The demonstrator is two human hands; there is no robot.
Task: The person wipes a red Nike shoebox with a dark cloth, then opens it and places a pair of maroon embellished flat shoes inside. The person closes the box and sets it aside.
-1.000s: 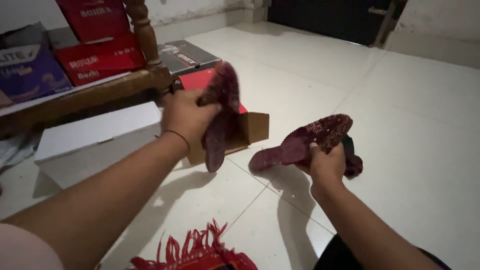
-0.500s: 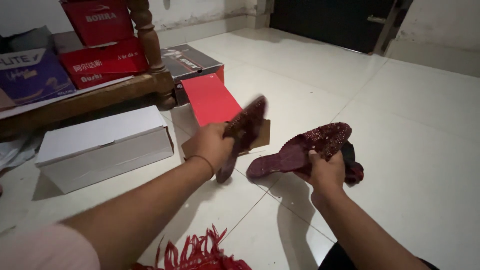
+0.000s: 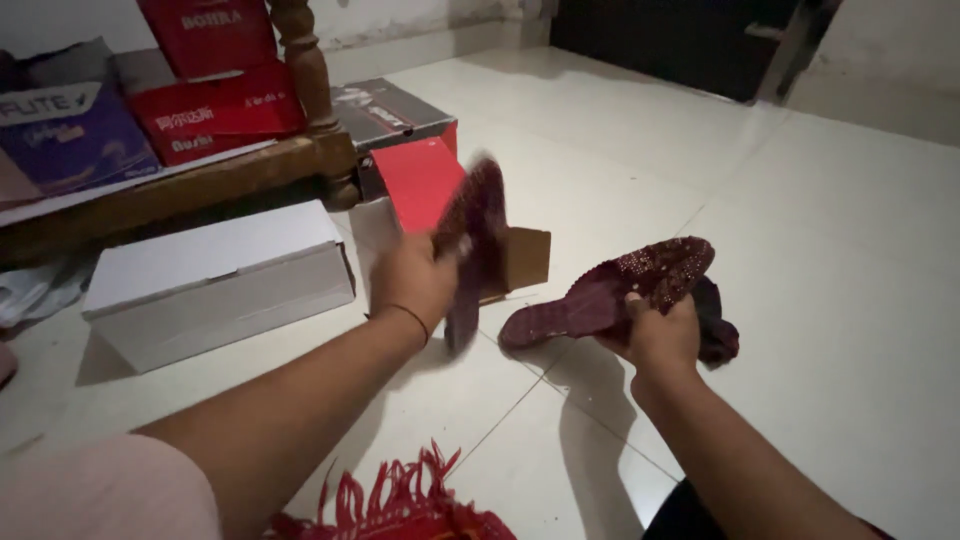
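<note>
Two maroon slippers: left hand (image 3: 415,280) grips one upright (image 3: 475,240), right hand (image 3: 660,335) grips other flat (image 3: 610,290).

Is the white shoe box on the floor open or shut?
Shut. The white shoe box has its lid sitting flat over the top, edges flush with the walls, and no gap or contents show.

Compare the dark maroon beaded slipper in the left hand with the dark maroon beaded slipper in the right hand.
The left hand grips its dark maroon beaded slipper nearly upright, toe up; the right hand holds its slipper closer to flat, with the heel low near the white tiled floor. The left slipper looks motion-blurred; the right one is sharp, its beads showing. A dark cloth hangs behind the right slipper only. Both share colour and style, seemingly a pair.
</note>
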